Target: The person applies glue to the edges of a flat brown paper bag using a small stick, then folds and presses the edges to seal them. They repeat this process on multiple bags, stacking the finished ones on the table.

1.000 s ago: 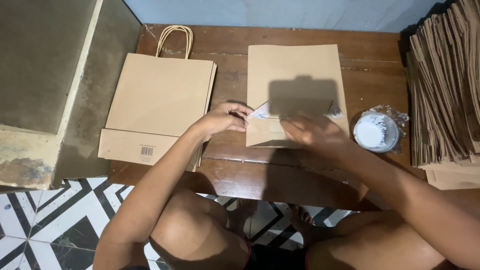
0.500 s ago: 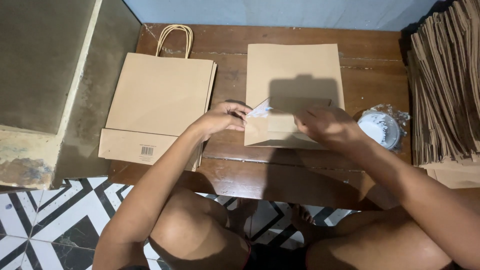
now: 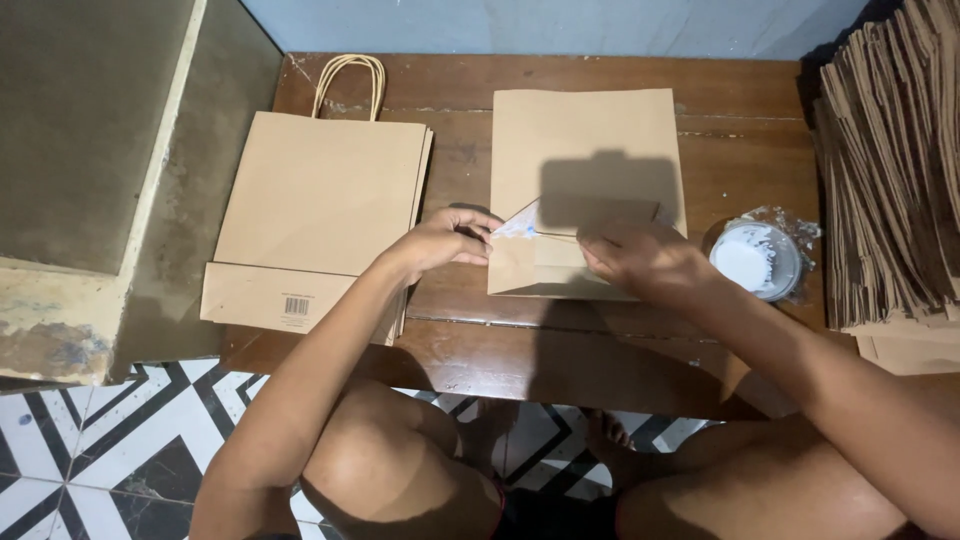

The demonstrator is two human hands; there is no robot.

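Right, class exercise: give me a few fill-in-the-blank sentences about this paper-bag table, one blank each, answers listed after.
1. The finished paper bags with the looped handle lie to the ______ of the flat bag being folded.
2. Both hands, the left hand and the right hand, rest on the bag's ______ end, the one nearest the person.
3. The round container beside the right hand holds something ______ in colour.
4. The table is made of ______.

Missing words: left; bottom; white; wood
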